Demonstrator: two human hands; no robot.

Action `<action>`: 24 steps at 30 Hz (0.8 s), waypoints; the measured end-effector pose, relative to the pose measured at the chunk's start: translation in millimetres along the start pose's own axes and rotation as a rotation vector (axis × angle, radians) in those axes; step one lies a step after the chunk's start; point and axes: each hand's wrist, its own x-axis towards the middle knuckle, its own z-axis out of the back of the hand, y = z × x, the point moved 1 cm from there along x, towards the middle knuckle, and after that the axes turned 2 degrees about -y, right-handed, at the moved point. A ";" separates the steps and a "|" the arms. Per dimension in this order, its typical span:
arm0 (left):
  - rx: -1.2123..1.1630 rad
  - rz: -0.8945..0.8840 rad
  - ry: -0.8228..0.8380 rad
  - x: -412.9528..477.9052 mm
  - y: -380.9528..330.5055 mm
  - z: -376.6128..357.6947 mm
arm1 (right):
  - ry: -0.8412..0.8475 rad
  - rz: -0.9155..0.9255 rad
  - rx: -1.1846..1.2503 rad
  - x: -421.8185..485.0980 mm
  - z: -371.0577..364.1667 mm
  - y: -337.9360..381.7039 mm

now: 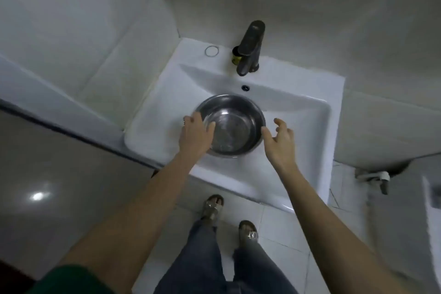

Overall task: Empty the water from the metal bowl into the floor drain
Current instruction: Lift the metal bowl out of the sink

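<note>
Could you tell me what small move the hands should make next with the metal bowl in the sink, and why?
Probably close the right hand onto the round metal bowl's rim: the left hand already grips the opposite rim, while the right is open beside it, and the bowl sits in the white sink.

Metal bowl (232, 125) sits in the white sink (310, 126), basin floor bare on both sides of the bowl. Behind the bowl the dark faucet (250, 48) overhangs the basin's back edge. Tiled walls close off the space behind and left of the sink. Above the bowl open air. Right of the sink, a wall tap (373, 178) sticks out low.
</note>
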 end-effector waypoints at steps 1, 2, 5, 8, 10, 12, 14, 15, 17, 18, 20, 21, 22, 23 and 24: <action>0.060 -0.047 0.001 17.2 -0.6 -5.0 | -0.041 -0.031 -0.023 8.3 -8.0 -1.4; 0.120 -0.085 -0.002 37.5 -2.8 -9.8 | -0.093 -0.056 -0.035 20.2 -15.8 -2.8; 0.261 -0.160 0.029 80.2 2.9 -23.2 | -0.132 -0.123 -0.116 41.4 -36.1 -11.8; 0.359 -0.190 0.088 111.6 8.2 -35.2 | -0.138 -0.193 -0.226 63.1 -49.5 -19.9; 0.382 -0.200 0.125 129.6 10.9 -45.2 | -0.137 -0.213 -0.275 76.8 -57.6 -25.3; 0.402 -0.210 0.138 144.3 10.5 -51.7 | -0.131 -0.215 -0.319 91.4 -66.1 -29.4; 0.443 -0.203 0.154 155.5 15.3 -59.2 | -0.117 -0.219 -0.355 102.4 -75.7 -32.7; 0.463 -0.202 0.157 158.3 18.2 -62.3 | -0.113 -0.222 -0.362 104.6 -79.9 -34.3; 0.495 -0.210 0.168 159.6 23.7 -66.4 | -0.119 -0.226 -0.354 105.3 -88.5 -38.9; 0.506 -0.219 0.178 159.0 23.9 -66.7 | -0.122 -0.234 -0.346 105.8 -92.0 -41.1; 0.538 -0.252 0.174 162.9 24.3 -67.7 | -0.126 -0.250 -0.334 109.2 -97.5 -45.6; 0.554 -0.280 0.159 165.2 24.8 -67.2 | -0.133 -0.258 -0.328 111.0 -99.4 -46.4; 0.567 -0.312 0.135 167.3 25.1 -65.9 | -0.145 -0.255 -0.321 112.9 -100.5 -46.3; 0.573 -0.346 0.108 170.4 27.3 -65.8 | -0.160 -0.240 -0.316 114.9 -101.6 -46.6; 0.574 -0.375 0.084 172.5 28.6 -64.5 | -0.172 -0.219 -0.327 115.9 -102.1 -46.2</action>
